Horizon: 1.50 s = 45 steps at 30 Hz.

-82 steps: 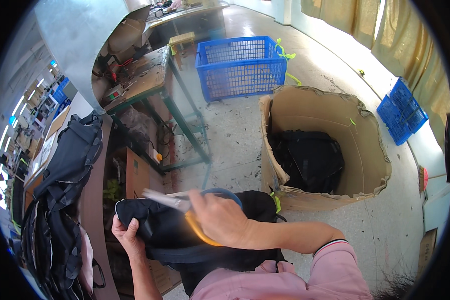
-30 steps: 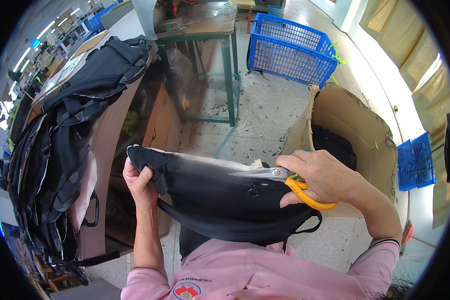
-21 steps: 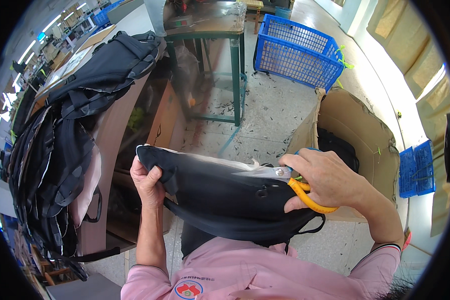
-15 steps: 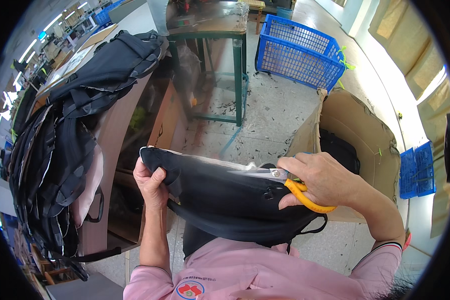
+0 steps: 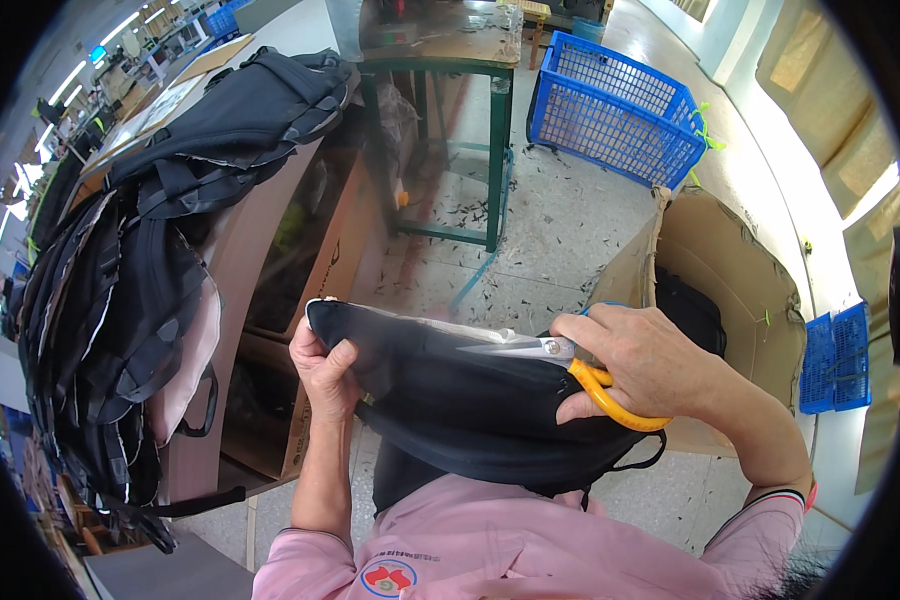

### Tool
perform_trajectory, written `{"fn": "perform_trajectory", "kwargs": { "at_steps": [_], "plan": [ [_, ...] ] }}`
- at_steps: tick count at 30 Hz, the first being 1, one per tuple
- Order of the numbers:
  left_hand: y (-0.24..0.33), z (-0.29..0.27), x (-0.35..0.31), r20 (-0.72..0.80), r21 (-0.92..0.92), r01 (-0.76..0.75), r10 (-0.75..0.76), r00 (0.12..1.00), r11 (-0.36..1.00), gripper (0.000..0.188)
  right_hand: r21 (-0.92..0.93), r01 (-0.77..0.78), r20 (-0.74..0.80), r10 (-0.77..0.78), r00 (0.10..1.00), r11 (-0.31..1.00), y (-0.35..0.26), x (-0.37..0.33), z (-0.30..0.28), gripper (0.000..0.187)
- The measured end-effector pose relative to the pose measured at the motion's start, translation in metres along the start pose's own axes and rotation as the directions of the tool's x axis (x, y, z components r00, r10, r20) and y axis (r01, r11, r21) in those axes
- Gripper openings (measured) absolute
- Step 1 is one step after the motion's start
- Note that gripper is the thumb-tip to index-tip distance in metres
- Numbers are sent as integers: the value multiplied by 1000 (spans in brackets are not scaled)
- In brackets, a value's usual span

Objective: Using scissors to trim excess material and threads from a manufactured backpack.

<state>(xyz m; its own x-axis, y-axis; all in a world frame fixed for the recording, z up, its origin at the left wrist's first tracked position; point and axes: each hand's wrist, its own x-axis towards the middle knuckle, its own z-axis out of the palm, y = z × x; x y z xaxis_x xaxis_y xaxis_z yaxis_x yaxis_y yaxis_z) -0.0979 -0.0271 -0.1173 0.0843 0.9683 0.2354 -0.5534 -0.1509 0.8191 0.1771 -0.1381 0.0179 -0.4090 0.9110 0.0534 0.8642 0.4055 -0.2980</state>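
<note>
A black fabric backpack piece (image 5: 440,400) with a pale edge along its top hangs in front of my body. My left hand (image 5: 325,375) pinches its upper left corner between thumb and fingers. In my right hand (image 5: 645,365) is a pair of scissors (image 5: 598,388) with yellow-orange handles. The blades point left and lie along the piece, just below its pale edge. Whether the blades are parted is hard to tell. A black strap loop sticks out at the lower right of the piece, under my right hand.
Black backpacks (image 5: 110,310) lie heaped on the table at my left. A large cardboard box (image 5: 740,260) with something black inside stands at right. Beyond it is a blue plastic crate (image 5: 615,110). A green-legged table (image 5: 500,160) stands ahead, with dark scraps scattered on the floor.
My left hand and its corner of the backpack piece have shifted right in the view, nearer my right hand. The scissors stay at almost the same spot; the surroundings slide slightly right.
</note>
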Motion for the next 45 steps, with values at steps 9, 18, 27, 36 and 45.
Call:
{"fn": "perform_trajectory", "kwargs": {
  "at_steps": [9, 18, 27, 36, 45],
  "plan": [
    [-3, -8, -6, -1, -14, 24, -24, 1000, 1000, 47, 31, -51, 124, 46, 991, 998, -2, 11, 0, 61],
    [-13, -7, -20, 26, -52, 78, -77, 997, 996, 38, 31, -111, 280, 98, 955, 993, -6, 18, 8, 63],
    [-16, -7, -25, 38, -37, 104, -103, 994, 994, 35, 123, -92, 219, 63, 974, 988, -5, 11, 18, 67],
    [-19, -4, -25, 31, -6, 120, -120, 992, 993, 37, 116, -61, 135, 45, 990, 991, 2, 7, 33, 60],
    [-24, -4, -23, 81, 76, 136, -142, 986, 988, 43, 597, -249, 283, 90, 955, 763, 18, 2, 35, 58]
  ]
}}
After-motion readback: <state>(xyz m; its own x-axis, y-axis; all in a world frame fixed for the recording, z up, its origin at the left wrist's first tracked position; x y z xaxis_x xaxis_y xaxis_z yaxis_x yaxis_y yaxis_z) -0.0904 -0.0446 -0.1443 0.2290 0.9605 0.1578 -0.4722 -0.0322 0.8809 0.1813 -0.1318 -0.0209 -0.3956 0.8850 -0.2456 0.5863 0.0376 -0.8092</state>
